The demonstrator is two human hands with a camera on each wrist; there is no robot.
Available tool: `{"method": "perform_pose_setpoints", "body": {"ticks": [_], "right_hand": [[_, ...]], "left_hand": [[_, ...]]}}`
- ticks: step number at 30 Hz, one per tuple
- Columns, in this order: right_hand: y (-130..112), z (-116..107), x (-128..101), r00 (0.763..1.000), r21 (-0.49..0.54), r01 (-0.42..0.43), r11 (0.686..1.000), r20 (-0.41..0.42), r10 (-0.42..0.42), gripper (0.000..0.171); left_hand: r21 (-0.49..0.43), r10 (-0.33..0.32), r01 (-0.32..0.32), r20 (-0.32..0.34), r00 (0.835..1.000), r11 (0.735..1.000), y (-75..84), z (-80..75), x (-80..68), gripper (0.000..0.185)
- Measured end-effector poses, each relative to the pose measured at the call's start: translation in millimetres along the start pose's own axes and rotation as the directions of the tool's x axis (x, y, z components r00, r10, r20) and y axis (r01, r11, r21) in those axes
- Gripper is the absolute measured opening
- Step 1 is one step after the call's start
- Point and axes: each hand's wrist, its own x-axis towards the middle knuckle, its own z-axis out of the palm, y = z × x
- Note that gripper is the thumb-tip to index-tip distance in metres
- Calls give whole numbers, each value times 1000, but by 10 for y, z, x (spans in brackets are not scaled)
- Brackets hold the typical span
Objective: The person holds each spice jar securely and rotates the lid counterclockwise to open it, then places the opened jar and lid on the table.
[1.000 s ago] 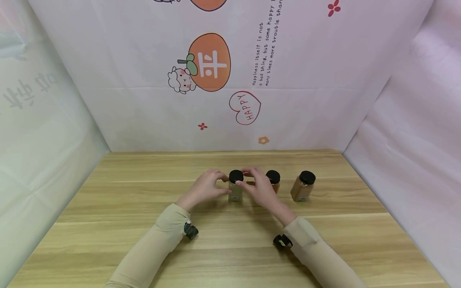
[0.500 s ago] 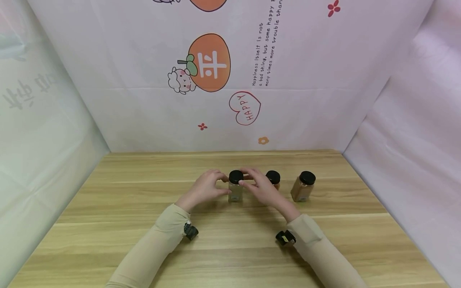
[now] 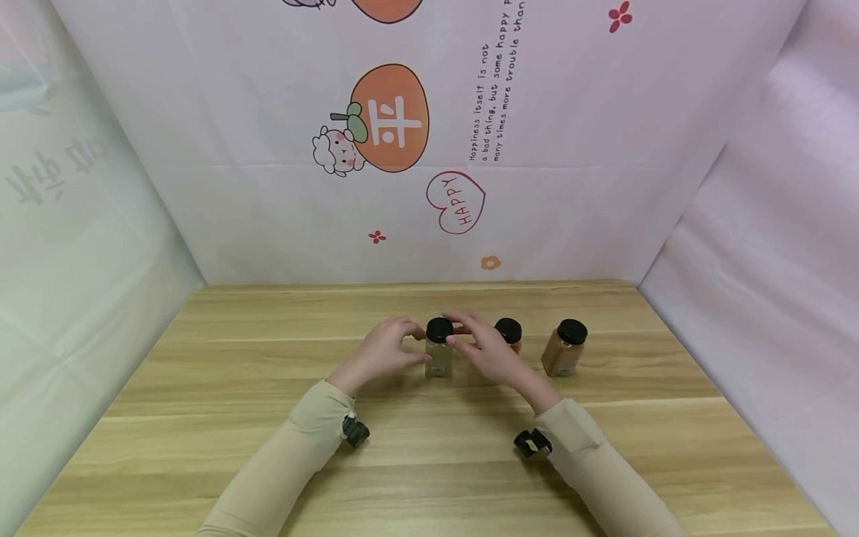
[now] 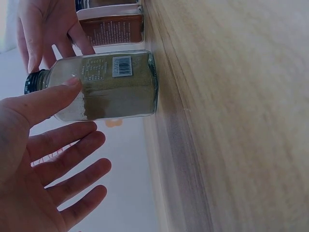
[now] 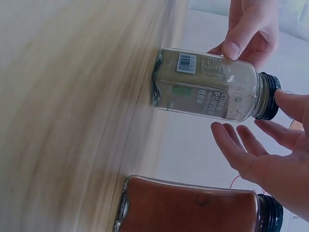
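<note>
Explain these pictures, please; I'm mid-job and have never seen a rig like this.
No robot here: a person's bare left hand and right hand do the work. The wide view comes from a camera worn on the head; the two sideways close-ups come from the small black left-wrist camera and right-wrist camera. On the pale wooden table stand a clear glass jar of greenish-brown cumin powder, a similar jar of reddish-brown powder and, farthest right, a similar jar of light brown powder. The left hand holds the cumin jar; the right hand pinches its round black lid.
</note>
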Motion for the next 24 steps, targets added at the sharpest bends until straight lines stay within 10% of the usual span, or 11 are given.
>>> {"method": "perform_pose_setpoints", "body": {"ticks": [24], "right_hand": [[-138, 171, -47, 967, -11, -97, 995, -239, 92, 46]], "left_hand": [[19, -3, 3, 3, 1000, 1000, 12, -9, -8, 40]]}}
